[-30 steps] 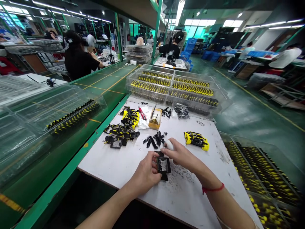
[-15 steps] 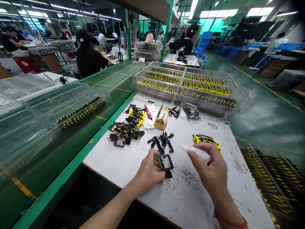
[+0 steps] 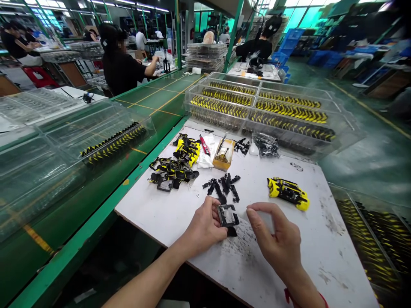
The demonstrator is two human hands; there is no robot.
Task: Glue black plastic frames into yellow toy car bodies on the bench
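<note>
My left hand (image 3: 205, 226) grips a small black rectangular plastic frame (image 3: 227, 216) by its left side, just above the white work board (image 3: 321, 252). My right hand (image 3: 276, 233) hovers to the right of the frame, its thumb and fingers apart, with nothing showing in them. Scattered black plastic parts (image 3: 221, 186) lie just beyond both hands. A yellow-and-black assembled piece (image 3: 288, 193) rests to the right. Further left are heaped yellow-and-black parts (image 3: 175, 171). Black specks dirty the board under my hands.
Stacked transparent trays (image 3: 257, 107) holding rows of yellow-and-black parts stand beyond the board. A small cardboard box with tools (image 3: 224, 155), a red-handled knife (image 3: 204, 144) and a bag of black parts (image 3: 266, 144) lie at its far side. A green bench (image 3: 150, 102) runs along the left.
The white tube no longer shows in my right hand, whose fingers have parted. The yellow-and-black piece lies flat and fully visible again. My left hand still holds the frame, and the view has tilted slightly.
</note>
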